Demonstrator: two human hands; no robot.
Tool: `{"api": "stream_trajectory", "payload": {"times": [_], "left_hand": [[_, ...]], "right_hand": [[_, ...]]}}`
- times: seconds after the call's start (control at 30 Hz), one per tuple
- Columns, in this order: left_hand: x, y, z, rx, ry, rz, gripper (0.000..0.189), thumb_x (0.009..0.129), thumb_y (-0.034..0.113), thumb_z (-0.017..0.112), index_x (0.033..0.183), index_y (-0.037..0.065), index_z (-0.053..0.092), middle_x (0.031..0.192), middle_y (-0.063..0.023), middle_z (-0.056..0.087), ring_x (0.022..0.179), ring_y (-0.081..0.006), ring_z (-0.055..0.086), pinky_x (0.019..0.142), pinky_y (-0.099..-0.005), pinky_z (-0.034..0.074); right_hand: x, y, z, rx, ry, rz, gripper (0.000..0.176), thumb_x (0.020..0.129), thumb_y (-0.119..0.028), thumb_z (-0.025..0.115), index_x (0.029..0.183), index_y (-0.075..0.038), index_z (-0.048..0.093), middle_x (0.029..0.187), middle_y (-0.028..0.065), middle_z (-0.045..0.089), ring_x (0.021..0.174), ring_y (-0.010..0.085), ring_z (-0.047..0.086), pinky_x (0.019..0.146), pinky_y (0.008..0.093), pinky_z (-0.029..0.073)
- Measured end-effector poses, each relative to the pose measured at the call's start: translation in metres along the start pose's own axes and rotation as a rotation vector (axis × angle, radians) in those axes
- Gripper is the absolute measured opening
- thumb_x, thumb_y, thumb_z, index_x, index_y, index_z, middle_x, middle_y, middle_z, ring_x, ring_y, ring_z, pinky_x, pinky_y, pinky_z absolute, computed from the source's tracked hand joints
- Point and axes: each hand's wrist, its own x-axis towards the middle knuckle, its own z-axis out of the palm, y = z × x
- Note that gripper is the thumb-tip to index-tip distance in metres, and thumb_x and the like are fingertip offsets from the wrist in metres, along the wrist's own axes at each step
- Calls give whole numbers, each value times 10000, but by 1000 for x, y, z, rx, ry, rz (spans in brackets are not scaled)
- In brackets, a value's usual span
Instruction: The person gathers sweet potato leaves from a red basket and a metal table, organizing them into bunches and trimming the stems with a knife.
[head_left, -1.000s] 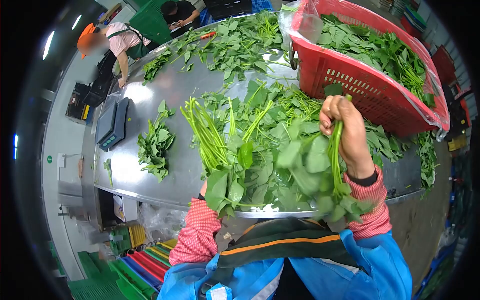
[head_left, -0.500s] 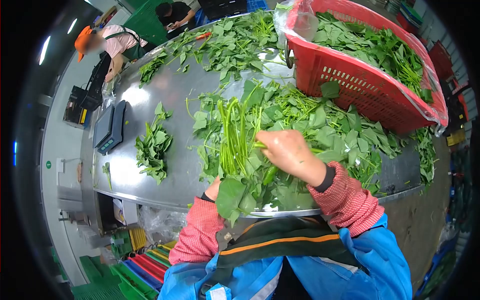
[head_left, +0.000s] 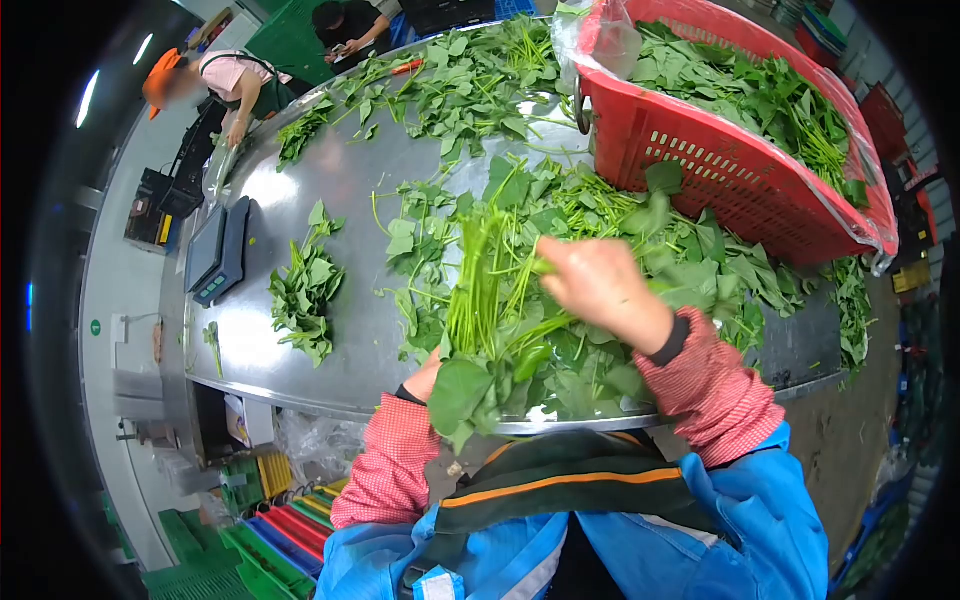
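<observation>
A small bunch point(head_left: 303, 300) lies on the metal table point(head_left: 368, 350); beside it, my left hand point(head_left: 424, 378) grips the leafy end of a bigger bunch point(head_left: 475, 300), stems up, fingers mostly hidden. I seem to be arranging stems; evening them calls for a steady left hold and light fingertips. My right hand point(head_left: 605, 290) has its fingers curled together beside them, too blurred to tell whether they pinch any, near the red basket point(head_left: 620, 120)
</observation>
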Motion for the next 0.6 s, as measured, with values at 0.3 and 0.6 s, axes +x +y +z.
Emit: {"api": "stream_trajectory", "payload": {"times": [0.3, 0.6], "left_hand": [[-32, -7, -30, -2, -25, 42, 543, 906, 84, 581, 1416, 81, 396, 1297, -51, 535, 1098, -172, 565, 937, -313, 456], [17, 3, -6, -148, -38, 113, 520, 912, 94, 577, 1404, 73, 411, 1285, -50, 545, 1095, -164, 565, 928, -311, 460]], "right_hand": [[-15, 89, -60, -165, 189, 302, 443, 782, -331, 727, 1081, -37, 584, 785, 184, 661, 746, 326, 663, 615, 419, 507], [-27, 48, 58, 1304, -116, 342, 804, 774, -617, 677, 1301, -33, 513, 677, -67, 396, 598, 63, 399, 530, 240, 328]]}}
